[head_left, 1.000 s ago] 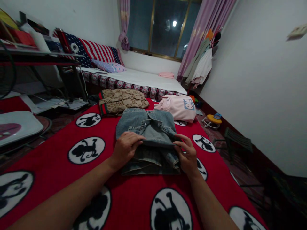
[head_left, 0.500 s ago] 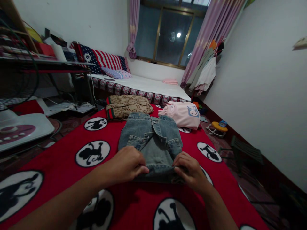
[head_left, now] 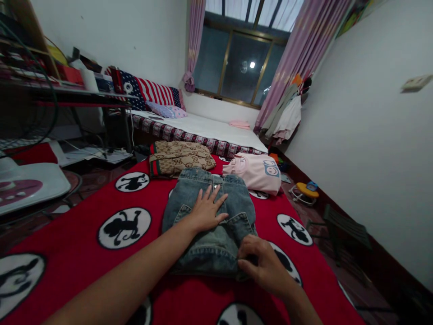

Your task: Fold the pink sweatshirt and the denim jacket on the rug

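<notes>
A folded blue denim jacket (head_left: 189,194) lies in front of me on a red blanket (head_left: 135,266) with round black-and-white figures. Across the jacket's middle, my left hand (head_left: 209,210) rests flat with its fingers spread, near the button front. My right hand (head_left: 259,259) pinches the jacket's lower right edge between thumb and fingers. Just beyond the jacket lie a folded brown patterned garment (head_left: 182,157) with a green-and-red stripe, at the left, and a folded pink shirt (head_left: 252,171) with a blue print, at the right.
A bed (head_left: 203,122) with a white top stands at the back under the window. A cluttered desk (head_left: 91,99) and a white plastic seat (head_left: 37,180) are on the left. Right of the blanket are a small yellow stool (head_left: 307,190) and a dark folding chair (head_left: 345,225).
My left hand has let go of the jacket's lower edge and moved up onto its middle, fingers spread. The jacket's open front now lies closed. My right hand stays at the lower right edge.
</notes>
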### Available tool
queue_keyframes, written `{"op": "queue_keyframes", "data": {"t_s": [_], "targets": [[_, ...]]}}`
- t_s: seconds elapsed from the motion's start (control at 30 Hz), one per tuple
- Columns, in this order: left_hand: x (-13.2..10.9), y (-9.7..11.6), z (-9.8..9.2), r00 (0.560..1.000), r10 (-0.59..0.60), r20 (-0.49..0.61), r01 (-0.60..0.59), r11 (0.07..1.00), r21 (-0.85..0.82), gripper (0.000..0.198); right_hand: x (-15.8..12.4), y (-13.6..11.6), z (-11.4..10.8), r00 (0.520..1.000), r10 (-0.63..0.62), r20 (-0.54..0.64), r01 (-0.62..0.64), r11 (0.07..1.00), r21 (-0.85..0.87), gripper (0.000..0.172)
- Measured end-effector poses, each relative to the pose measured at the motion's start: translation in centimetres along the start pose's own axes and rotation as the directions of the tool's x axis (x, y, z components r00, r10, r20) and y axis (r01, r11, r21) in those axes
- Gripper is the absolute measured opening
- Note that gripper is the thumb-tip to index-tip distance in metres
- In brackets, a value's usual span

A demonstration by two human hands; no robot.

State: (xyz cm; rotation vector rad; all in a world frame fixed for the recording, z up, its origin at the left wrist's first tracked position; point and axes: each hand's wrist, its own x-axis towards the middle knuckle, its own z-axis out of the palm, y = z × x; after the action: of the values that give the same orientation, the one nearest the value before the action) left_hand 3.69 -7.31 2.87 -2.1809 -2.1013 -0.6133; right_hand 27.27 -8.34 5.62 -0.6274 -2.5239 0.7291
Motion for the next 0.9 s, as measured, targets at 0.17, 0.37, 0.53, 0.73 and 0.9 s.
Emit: {"op": "queue_keyframes", "data": {"t_s": [0.17, 0.37, 0.53, 0.73, 0.9], "targets": [[-0.2, 0.2, -0.3, 1.000, -0.014, -0.006, 0.014, 1.000, -0.010, 0.070, 5.1, -1.1, -2.8, 0.988, 0.124, 0.098, -0.124, 0.992, 0.003, 0.023], [-0.1, 0.3, -0.2, 0.999, -0.035, -0.020, 0.035, 0.999, -0.036, 0.070, 15.2, 3.2, -1.9, 0.956, -0.082, -0.281, 0.056, 0.993, -0.101, 0.034], [-0.1, 0.2, 0.2, 0.999, -0.030, -0.023, 0.028, 0.996, -0.081, 0.062, 18.0, 9.7, 2.4, 0.986, 0.158, -0.057, -0.168, 0.925, -0.341, 0.049], [-0.1, 0.2, -0.1, 0.999, -0.032, -0.022, 0.030, 0.994, -0.105, 0.059, 17.3, 11.7, 3.5, 0.988, 0.081, -0.135, -0.126, 0.920, -0.372, 0.049], [-0.2, 0.3, -0.4, 1.000, -0.027, -0.016, 0.025, 0.994, -0.104, 0.059, 16.7, 11.5, 3.7, 0.980, 0.051, -0.193, -0.117, 0.930, -0.350, 0.046]]}}
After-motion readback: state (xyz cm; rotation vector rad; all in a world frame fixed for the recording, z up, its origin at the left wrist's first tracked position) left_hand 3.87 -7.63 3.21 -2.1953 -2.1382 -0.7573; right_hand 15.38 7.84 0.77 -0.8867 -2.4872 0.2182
